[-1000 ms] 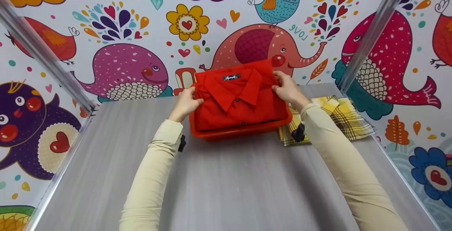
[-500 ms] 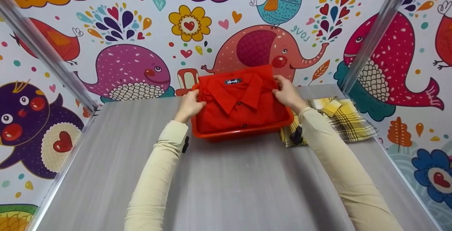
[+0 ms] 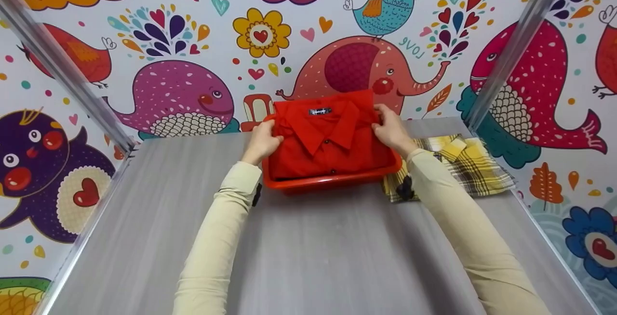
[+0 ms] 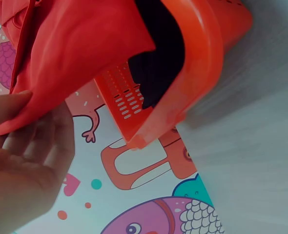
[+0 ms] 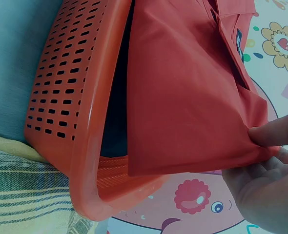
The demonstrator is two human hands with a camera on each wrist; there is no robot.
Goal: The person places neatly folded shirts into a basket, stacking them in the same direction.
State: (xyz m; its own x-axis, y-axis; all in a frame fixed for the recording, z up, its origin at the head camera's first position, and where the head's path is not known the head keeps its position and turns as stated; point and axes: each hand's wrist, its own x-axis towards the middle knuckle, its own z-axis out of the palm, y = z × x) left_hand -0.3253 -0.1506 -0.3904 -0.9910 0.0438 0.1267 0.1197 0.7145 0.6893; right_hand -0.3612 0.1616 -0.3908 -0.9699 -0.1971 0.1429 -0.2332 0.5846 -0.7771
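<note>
A folded red shirt (image 3: 328,146), collar and label facing up, lies tilted in and over an orange-red plastic basket (image 3: 332,180). My left hand (image 3: 262,140) pinches the shirt's left edge between thumb and fingers, as the left wrist view also shows on the red cloth (image 4: 85,48). On the other side my right hand (image 3: 391,127) pinches the right edge; in the right wrist view the thumb presses on top of the fabric (image 5: 193,97) with fingers beneath. Dark cloth (image 4: 158,63) shows inside the basket under the shirt.
Folded yellow plaid cloth (image 3: 462,165) lies on the grey table (image 3: 308,257) right of the basket, partly under my right forearm. A wall with printed cartoon animals (image 3: 183,93) stands right behind the basket. Metal posts (image 3: 511,55) rise at the back corners.
The shirt's upper edge has sunk slightly toward the basket, both hands going down with it. The whole head view has shifted a little. Both hands keep their hold.
</note>
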